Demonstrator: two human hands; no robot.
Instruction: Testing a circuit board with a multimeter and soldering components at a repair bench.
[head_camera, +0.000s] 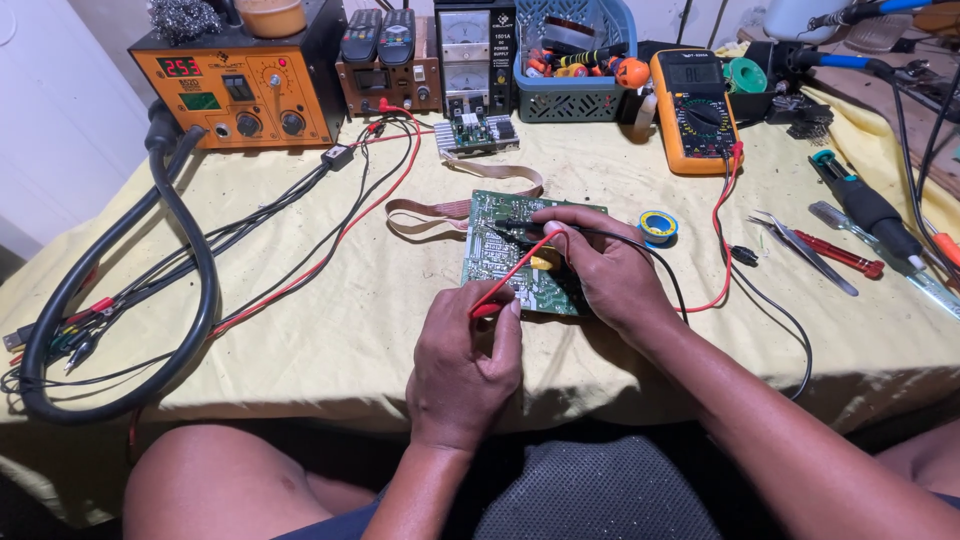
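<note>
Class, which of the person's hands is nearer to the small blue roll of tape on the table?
Right. The right hand lies just beside the blue tape roll; the left hand sits nearer the person.

Bench under yellow cloth (330, 330): green circuit board (490, 235) centre; orange rework station (235, 90) far left; yellow multimeter (695, 110) far right; tweezers (800, 245) right.

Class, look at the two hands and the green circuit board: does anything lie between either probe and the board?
Nothing visible does. The left hand holds the red probe and the right hand the black probe, both tips directly over the circuit board.
</note>
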